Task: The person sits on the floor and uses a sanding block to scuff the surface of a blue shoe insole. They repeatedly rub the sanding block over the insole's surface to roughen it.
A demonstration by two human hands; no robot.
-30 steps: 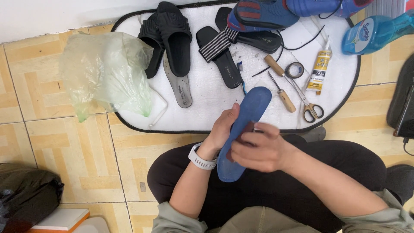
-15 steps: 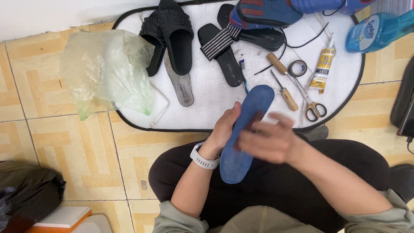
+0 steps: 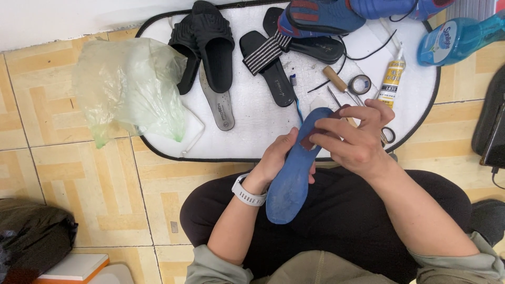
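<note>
My left hand (image 3: 276,160), with a white watch on its wrist, grips a blue shoe insole (image 3: 291,179) from underneath, holding it above my lap. My right hand (image 3: 352,139) presses a small dark red piece (image 3: 310,138), possibly sandpaper, against the upper end of the insole. Both hands hover at the near edge of a white oval mat (image 3: 252,121).
On the mat lie black sandals (image 3: 208,44), a grey insole (image 3: 218,105), a striped slide (image 3: 271,66), a blue and red shoe (image 3: 321,16), a glue tube (image 3: 392,79), a tape roll (image 3: 360,84), an awl and scissors. A crumpled plastic bag (image 3: 129,89) lies left, a blue spray bottle (image 3: 457,34) right.
My right hand has slid up the insole from its middle toward the top end, with the dark red piece under its fingers. The left hand keeps its hold.
</note>
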